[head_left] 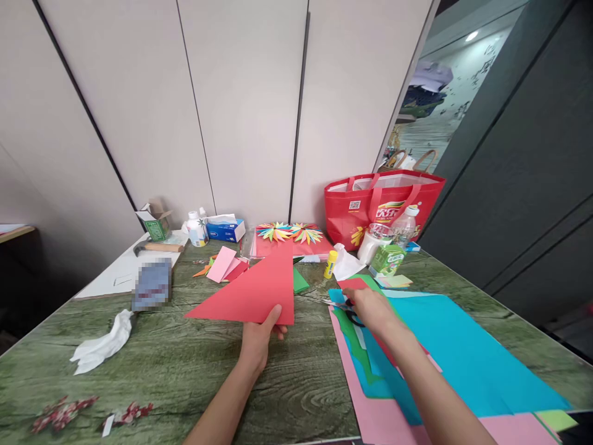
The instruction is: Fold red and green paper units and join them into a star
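Note:
My left hand (260,337) pinches the lower edge of a red paper triangle (259,287) and holds it up above the green wood-grain table (185,364). My right hand (373,309) reaches over a pile of coloured paper sheets (445,352) and rests on a pair of scissors (345,307) lying on the pile; its fingers curl down around the handles, which are mostly hidden. A yellow glue stick (330,264) stands just beyond the scissors.
A red shopping bag (382,204), a bottle, a jar and a green carton stand at the back right. Folded paper stars (290,233), pink paper pieces, a tissue box (225,228) and a hammer (157,247) lie at the back. A crumpled tissue (104,347) lies at left.

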A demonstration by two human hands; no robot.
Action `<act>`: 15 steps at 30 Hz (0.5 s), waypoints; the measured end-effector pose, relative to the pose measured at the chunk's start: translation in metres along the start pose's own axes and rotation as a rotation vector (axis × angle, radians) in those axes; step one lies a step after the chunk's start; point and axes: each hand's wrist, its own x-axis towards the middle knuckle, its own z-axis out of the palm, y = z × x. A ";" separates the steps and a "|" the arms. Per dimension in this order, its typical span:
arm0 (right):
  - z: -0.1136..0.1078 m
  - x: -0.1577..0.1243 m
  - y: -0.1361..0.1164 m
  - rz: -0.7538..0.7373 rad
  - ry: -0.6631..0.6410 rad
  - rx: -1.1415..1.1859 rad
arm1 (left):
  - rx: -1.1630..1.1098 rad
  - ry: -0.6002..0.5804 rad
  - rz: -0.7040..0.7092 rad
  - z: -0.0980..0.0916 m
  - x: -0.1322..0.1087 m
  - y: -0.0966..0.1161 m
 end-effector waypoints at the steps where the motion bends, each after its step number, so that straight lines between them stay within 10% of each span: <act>1: -0.001 0.003 -0.006 -0.021 0.034 0.000 | -0.007 0.000 0.005 0.000 0.000 0.000; 8: 0.009 0.015 -0.060 -0.673 0.455 0.235 | -0.128 -0.022 -0.046 0.000 -0.005 0.005; 15: 0.019 0.017 -0.084 -0.713 0.566 0.527 | -0.479 -0.221 0.000 -0.003 -0.002 0.020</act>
